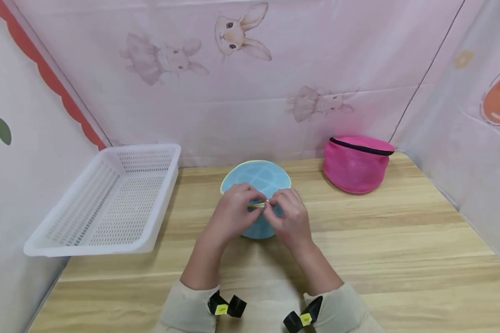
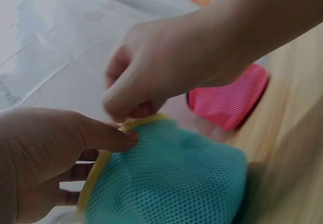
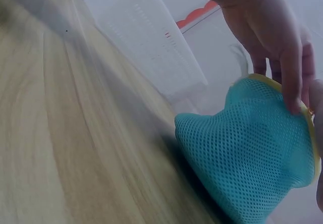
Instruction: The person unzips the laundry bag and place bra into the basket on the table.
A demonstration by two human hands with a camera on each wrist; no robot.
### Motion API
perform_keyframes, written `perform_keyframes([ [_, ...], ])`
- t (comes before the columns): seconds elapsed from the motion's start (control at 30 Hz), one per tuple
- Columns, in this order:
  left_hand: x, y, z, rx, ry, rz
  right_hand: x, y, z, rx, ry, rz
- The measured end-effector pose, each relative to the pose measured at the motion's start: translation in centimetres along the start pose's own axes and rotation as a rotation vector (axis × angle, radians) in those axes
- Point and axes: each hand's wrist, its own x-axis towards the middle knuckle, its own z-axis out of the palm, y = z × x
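A light-blue mesh bag (image 1: 254,173) with a yellow trimmed edge (image 2: 90,183) stands on the table in front of me. My left hand (image 1: 232,212) pinches that edge between thumb and fingers, the thumb lying on the mesh side in the left wrist view. Close beside it, my right hand (image 1: 290,218) pinches a small spot on the same yellow edge with thumb and forefinger. What exactly lies between the right fingertips is too small to make out. The mesh body (image 3: 242,148) hangs below both hands, its side bulging and creased in the right wrist view.
To the left a white plastic basket (image 1: 166,194) with slotted walls sits on the wooden table (image 1: 400,240). A pink mesh bag (image 1: 354,169) with a black zipper band stands at the back right. Printed cloth walls (image 1: 233,115) enclose the back and sides.
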Motion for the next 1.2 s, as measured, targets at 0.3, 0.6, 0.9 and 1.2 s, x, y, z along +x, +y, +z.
perform_keyframes([
  [0.3,0.04,0.84,0.68,0.060,0.007,-0.057,-0.10,-0.16,0.13,0.012,-0.007,0.004],
  [0.6,0.15,0.78,0.77,0.047,0.038,-0.014,0.16,-0.28,0.04,-0.011,-0.009,-0.001],
  [0.9,-0.22,0.63,1.09,0.034,0.029,-0.005,-0.49,-0.28,0.17,0.001,0.004,0.005],
  [1.2,-0.16,0.70,0.89,0.027,0.008,-0.023,-0.49,-0.29,0.21,-0.009,0.010,-0.008],
])
